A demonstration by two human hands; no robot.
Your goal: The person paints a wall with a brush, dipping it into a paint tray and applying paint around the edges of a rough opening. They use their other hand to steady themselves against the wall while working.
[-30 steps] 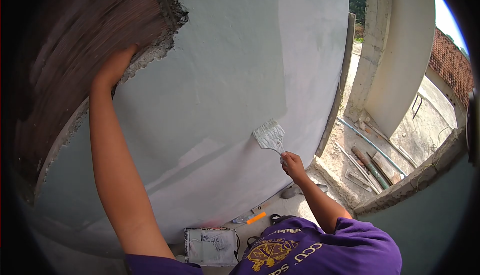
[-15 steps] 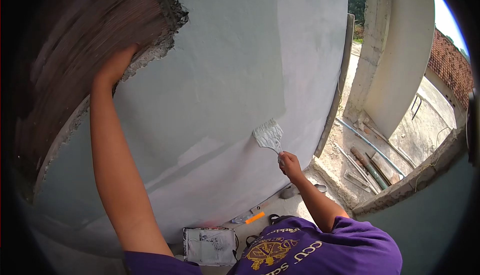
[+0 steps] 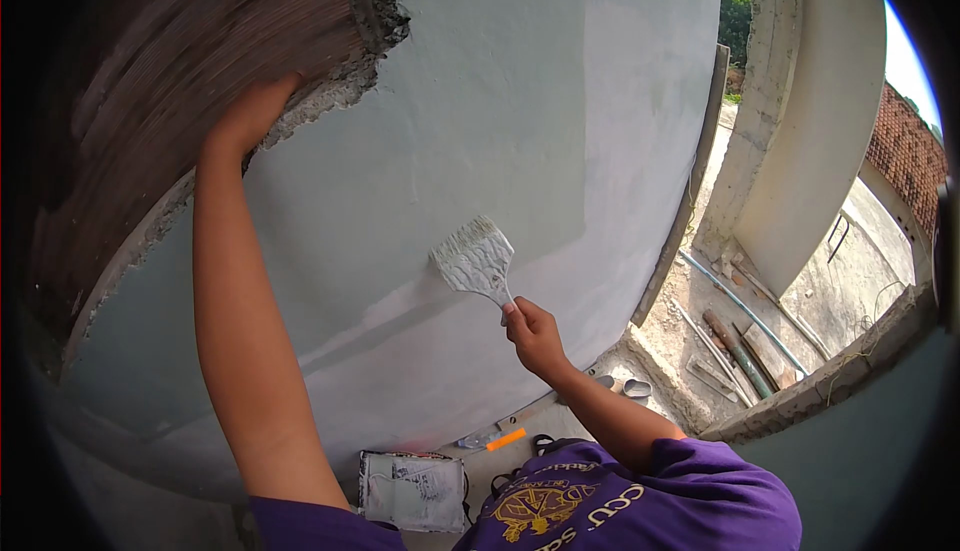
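My right hand (image 3: 535, 335) is closed around the handle of a wide paintbrush (image 3: 474, 259), whose head is coated in pale paint. The bristles point up and left, right at the painted wall (image 3: 490, 121). Grey-green paint covers much of this wall, with a paler band along its lower and right parts. Raised at the upper left, my left hand (image 3: 252, 116) is at the rough broken edge (image 3: 335, 91) of the wall, beside a dark brown ridged surface (image 3: 200, 71). Its fingers are mostly hidden.
Below the wall stands a paint-smeared tray (image 3: 412, 491) with pale paint in it. Next to it lies an orange-and-clear tool (image 3: 505, 440). Pipes and rods (image 3: 745, 351) lie on the ground at the right, between a concrete pillar (image 3: 765, 91) and a low wall edge (image 3: 830, 376).
The paintbrush in my right hand has moved left across the wall. My left hand keeps its place at the broken edge, while the whole view has shifted slightly.
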